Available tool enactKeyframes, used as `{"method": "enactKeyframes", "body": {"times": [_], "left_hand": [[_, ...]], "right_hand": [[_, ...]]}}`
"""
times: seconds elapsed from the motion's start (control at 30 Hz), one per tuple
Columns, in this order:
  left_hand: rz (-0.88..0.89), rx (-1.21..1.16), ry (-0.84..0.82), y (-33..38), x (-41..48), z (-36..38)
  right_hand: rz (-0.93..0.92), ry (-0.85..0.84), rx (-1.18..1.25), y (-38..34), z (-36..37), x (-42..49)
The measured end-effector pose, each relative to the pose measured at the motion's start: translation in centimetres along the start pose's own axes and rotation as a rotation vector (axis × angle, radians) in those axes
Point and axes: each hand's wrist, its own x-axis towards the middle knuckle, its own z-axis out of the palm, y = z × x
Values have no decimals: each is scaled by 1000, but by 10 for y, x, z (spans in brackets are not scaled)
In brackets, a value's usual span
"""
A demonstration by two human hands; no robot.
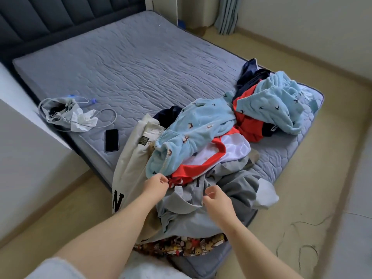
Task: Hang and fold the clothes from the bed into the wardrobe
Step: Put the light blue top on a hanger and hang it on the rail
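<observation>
A heap of clothes lies on the near right part of the bed (128, 63). It holds a light blue fleece garment (201, 125), a red and white top (217, 156), a cream garment (132, 158), a grey zip top (227, 184) and a cartoon-print piece (181, 246). My left hand (156, 187) has its fingers curled at the spot where the blue fleece hem meets the red cloth; whether it pinches cloth is hidden. My right hand (216, 201) hovers over the grey zip top's collar with loosely curled fingers that hold nothing.
A black phone (112, 140) lies on the mattress left of the heap. Further left sits a grey bag with tissues and a cable (68, 113). Dark padded headboard (50, 15) at the back, curtain (227, 15) in the far corner, beige floor around the bed.
</observation>
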Motion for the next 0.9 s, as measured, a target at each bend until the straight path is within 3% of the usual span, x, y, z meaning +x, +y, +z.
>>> {"method": "enactKeyframes", "body": {"times": [0.17, 0.33, 0.5, 0.7, 0.83, 0.9], "left_hand": [[81, 103, 128, 15, 18, 22], [-108, -164, 242, 32, 49, 29], [-272, -278, 103, 43, 73, 44], [-183, -174, 118, 54, 80, 60], [-107, 64, -144, 41, 78, 55], [-109, 82, -198, 37, 75, 50]], "right_hand": [[0, -84, -47, 23, -27, 32], [24, -142, -84, 36, -45, 56], [34, -165, -83, 40, -52, 63], [60, -124, -65, 40, -60, 65], [61, -110, -42, 33, -54, 60], [62, -110, -33, 30, -49, 58]]}}
